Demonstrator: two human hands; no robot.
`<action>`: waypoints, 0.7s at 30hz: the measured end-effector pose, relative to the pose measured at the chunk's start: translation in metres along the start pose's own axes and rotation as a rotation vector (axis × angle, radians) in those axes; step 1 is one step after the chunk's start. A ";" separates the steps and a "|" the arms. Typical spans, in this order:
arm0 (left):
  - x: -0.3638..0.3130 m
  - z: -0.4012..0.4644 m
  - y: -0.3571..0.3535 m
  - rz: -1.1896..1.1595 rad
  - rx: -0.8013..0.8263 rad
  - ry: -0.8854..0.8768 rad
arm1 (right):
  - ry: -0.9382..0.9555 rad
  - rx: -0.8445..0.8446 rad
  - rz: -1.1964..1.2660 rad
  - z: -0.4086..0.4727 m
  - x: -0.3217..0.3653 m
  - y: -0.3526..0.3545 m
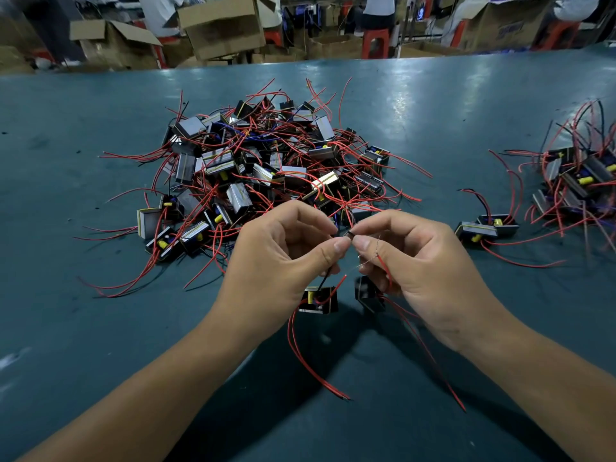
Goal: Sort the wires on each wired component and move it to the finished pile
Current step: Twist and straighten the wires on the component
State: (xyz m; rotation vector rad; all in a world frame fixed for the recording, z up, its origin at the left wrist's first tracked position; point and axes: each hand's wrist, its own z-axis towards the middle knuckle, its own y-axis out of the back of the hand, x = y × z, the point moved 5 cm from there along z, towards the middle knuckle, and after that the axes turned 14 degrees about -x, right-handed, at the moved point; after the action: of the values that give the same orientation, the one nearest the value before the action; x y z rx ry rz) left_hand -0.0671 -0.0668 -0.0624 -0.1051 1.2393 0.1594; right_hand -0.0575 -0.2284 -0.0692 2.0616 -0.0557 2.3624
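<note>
My left hand (283, 255) and my right hand (410, 261) meet above the green table (100, 328), both pinching the tip of a black wire (348, 235) between thumb and forefinger. One wired component (318, 300), a small black block with a yellow part, hangs below my left hand on that wire. Its red wires (306, 358) trail down toward me. A second dark component (368, 293) hangs under my right hand, which also holds a red wire with a bare end (381, 261). A big tangled pile of components (266, 171) lies behind my hands.
A smaller pile of components (580, 181) lies at the right edge, with two separate ones (486, 228) beside it. Cardboard boxes (223, 25), red stools (375, 41) and seated people stand beyond the table's far edge.
</note>
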 end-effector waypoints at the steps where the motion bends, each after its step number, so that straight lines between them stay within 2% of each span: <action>1: 0.000 0.000 0.000 0.001 -0.001 0.003 | 0.009 0.003 -0.007 0.000 0.000 0.000; 7: 0.002 0.000 0.001 0.020 0.007 0.011 | -0.004 0.010 0.016 -0.001 -0.001 -0.001; 16: 0.002 -0.001 -0.002 0.037 0.023 -0.026 | -0.166 0.000 0.160 -0.002 -0.008 -0.007; 21: -0.001 -0.002 -0.002 0.090 0.043 -0.087 | -0.123 -0.014 0.142 -0.002 -0.006 -0.006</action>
State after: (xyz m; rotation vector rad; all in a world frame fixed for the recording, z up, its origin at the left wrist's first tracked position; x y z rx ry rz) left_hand -0.0687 -0.0695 -0.0619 -0.0051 1.1607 0.2137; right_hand -0.0582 -0.2219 -0.0752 2.2654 -0.2251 2.2997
